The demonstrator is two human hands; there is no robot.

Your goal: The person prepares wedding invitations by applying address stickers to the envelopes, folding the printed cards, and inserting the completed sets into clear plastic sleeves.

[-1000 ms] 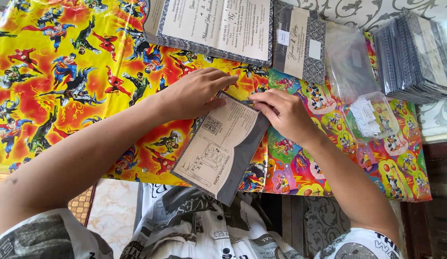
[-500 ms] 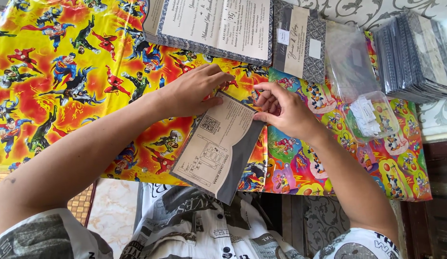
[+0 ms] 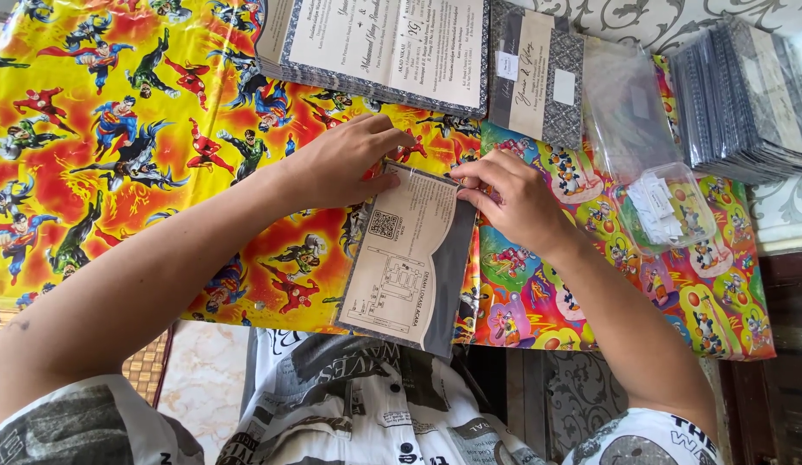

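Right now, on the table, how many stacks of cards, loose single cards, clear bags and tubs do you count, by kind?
Stacks of cards: 2, the open stack and the dark stack
Single cards: 2, the held card under both hands and the folded card
Clear bags: 1, the clear bag
Clear tubs: 1, the tub
Total: 6

A home work table. Bright cartoon wrapping paper (image 3: 117,129) covers it, with stacks of printed cards (image 3: 384,52) and clear sleeves (image 3: 625,103). Tiled floor (image 3: 203,387) shows below.

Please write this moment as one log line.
left hand: holds card top edge | right hand: pinches card top corner | card: on table
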